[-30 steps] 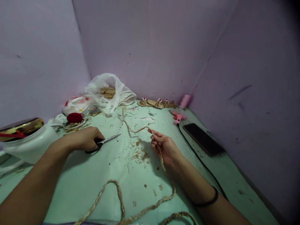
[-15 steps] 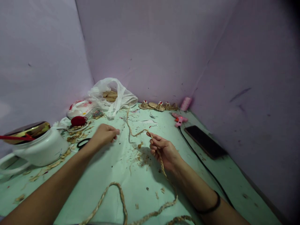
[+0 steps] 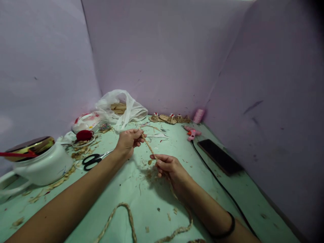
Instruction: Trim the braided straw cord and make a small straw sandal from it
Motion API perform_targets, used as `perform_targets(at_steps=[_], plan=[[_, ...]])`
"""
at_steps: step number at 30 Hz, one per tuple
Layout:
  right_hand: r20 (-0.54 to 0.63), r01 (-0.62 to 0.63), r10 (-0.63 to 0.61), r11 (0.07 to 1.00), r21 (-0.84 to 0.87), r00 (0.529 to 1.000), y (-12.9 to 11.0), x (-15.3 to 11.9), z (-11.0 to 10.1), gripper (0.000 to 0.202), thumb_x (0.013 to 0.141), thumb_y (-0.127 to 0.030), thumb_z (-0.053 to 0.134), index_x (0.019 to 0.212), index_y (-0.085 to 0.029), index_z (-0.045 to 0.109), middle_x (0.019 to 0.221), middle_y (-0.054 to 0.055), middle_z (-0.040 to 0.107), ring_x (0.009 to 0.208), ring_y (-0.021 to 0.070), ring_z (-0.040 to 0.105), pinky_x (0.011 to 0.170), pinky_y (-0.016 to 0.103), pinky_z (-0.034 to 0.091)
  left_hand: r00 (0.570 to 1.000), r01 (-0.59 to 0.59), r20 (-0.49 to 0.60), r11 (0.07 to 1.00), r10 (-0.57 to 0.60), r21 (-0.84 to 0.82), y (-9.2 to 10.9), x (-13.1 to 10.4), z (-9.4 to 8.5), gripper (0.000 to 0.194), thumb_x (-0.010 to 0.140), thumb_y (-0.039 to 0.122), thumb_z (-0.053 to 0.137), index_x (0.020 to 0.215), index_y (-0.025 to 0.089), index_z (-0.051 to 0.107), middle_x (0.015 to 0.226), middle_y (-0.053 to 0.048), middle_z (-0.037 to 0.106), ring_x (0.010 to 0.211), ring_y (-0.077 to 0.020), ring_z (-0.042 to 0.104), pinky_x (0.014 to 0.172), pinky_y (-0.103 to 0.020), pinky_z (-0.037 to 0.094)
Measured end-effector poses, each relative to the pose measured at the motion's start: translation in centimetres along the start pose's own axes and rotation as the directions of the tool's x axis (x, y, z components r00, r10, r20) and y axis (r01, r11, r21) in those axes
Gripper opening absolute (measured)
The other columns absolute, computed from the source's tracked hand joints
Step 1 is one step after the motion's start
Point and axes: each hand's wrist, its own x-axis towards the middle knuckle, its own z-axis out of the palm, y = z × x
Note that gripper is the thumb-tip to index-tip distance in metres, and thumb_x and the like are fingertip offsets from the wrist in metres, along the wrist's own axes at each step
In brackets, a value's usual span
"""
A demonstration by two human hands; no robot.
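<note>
A long braided straw cord runs between my two hands above the green tabletop. My left hand pinches it close to its far end, fingers closed. Nearer to me, my right hand grips the same cord between thumb and fingers. From the right hand the cord drops past the wrist and curves over the table toward the front edge, where another loop of it lies. Black-handled scissors lie left of my left hand, their blades partly hidden by the forearm.
A white pot with a gold lid stands at left. Behind are a red yarn ball and a plastic bag. Small woven pieces line the wall. A pink glue gun, its black cord and a phone lie at right.
My left hand has moved right and forward and now holds the cord's far end. The stretch of cord between the hands has gone from slack to straight. More of the scissors shows.
</note>
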Motion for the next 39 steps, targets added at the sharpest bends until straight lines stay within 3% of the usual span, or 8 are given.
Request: perform_targets(at_steps=[4,8,12,16,19,25,30,39], plan=[[0.165,0.388,-0.352,0.851,-0.355,0.921,0.7,-0.9,0.6,0.016,0.069,-0.022,0.061,0.081,-0.022,0.072,0.064,-0.001,0.046,0.049,0.0093,0.047,0.047,0.024,0.041,0.993,-0.021,-0.117,0.999,0.027,0.046,-0.3,-0.4,0.7,0.013,0.059,0.014,0.058,0.050,0.012,0.050,0.041,0.002,0.053,0.031,-0.0031,0.039,0.029,-0.014,0.024],[0.275,0.517,-0.439,0.753,-0.406,0.855,1.0,-1.1,0.6,0.021,0.073,-0.019,0.056,0.085,-0.026,0.071,0.061,-0.001,0.045,0.051,0.0111,0.049,0.050,0.026,0.041,0.987,0.004,-0.163,0.998,0.008,0.070,-0.8,-0.4,1.0,0.015,0.059,0.012,0.057,0.048,0.013,0.047,0.038,0.003,0.051,0.028,-0.0027,0.036,0.027,-0.014,0.019],[0.269,0.447,-0.362,0.792,-0.416,0.893,1.3,-0.6,0.2,0.017,0.071,-0.020,0.058,0.082,-0.022,0.071,0.064,-0.001,0.048,0.055,0.0116,0.050,0.052,0.025,0.041,0.990,-0.009,-0.138,0.997,0.019,0.073,-0.4,-0.5,0.9,0.013,0.059,0.013,0.058,0.050,0.013,0.048,0.039,0.002,0.052,0.029,-0.0027,0.036,0.028,-0.014,0.020],[0.239,0.250,-0.146,0.833,-0.494,0.960,0.9,-0.3,-0.1,0.009,0.068,-0.020,0.062,0.075,-0.017,0.067,0.065,0.000,0.055,0.059,0.0110,0.047,0.054,0.023,0.036,0.997,-0.054,-0.048,0.996,0.057,0.067,0.0,-1.3,0.8,0.013,0.058,0.017,0.062,0.052,0.012,0.051,0.044,0.001,0.056,0.032,-0.0037,0.040,0.030,-0.015,0.025],[0.262,0.128,-0.016,0.901,-0.414,0.965,-0.1,-0.2,-0.2,0.026,0.061,-0.024,0.069,0.086,-0.015,0.066,0.072,0.001,0.060,0.065,0.0132,0.052,0.061,0.025,0.040,0.996,-0.091,-0.004,0.994,0.091,0.054,-0.1,-2.0,0.9,0.015,0.057,0.020,0.064,0.053,0.012,0.052,0.047,0.000,0.058,0.033,-0.0043,0.043,0.031,-0.016,0.028],[0.127,-0.001,0.007,0.999,-0.047,0.992,-1.0,-0.5,0.3,0.038,0.059,-0.037,0.072,0.090,-0.016,0.066,0.082,0.006,0.066,0.073,0.0158,0.060,0.071,0.030,0.044,0.994,-0.102,0.036,0.993,0.100,0.056,-0.6,-2.7,1.5,0.017,0.057,0.023,0.065,0.052,0.012,0.053,0.046,0.000,0.057,0.033,-0.0055,0.043,0.031,-0.018,0.030],[0.059,-0.018,0.021,0.998,-0.054,0.998,-0.2,-0.2,0.6,0.032,0.055,-0.036,0.075,0.079,-0.015,0.067,0.061,0.000,0.063,0.049,0.0085,0.053,0.053,0.023,0.040,0.996,-0.071,0.054,0.995,0.067,0.071,-0.5,-3.1,1.7,0.016,0.057,0.022,0.064,0.051,0.012,0.054,0.046,0.000,0.056,0.034,-0.0061,0.044,0.032,-0.018,0.030],[0.116,0.086,-0.067,0.982,-0.167,0.991,0.1,0.0,0.0,0.024,0.059,-0.034,0.072,0.066,-0.013,0.063,0.052,0.000,0.061,0.047,0.0080,0.051,0.048,0.021,0.036,0.998,0.036,-0.046,0.991,-0.030,0.127,-1.0,-2.6,1.9,0.012,0.054,0.017,0.061,0.048,0.014,0.052,0.038,0.005,0.047,0.031,-0.0037,0.034,0.031,-0.018,0.018]])
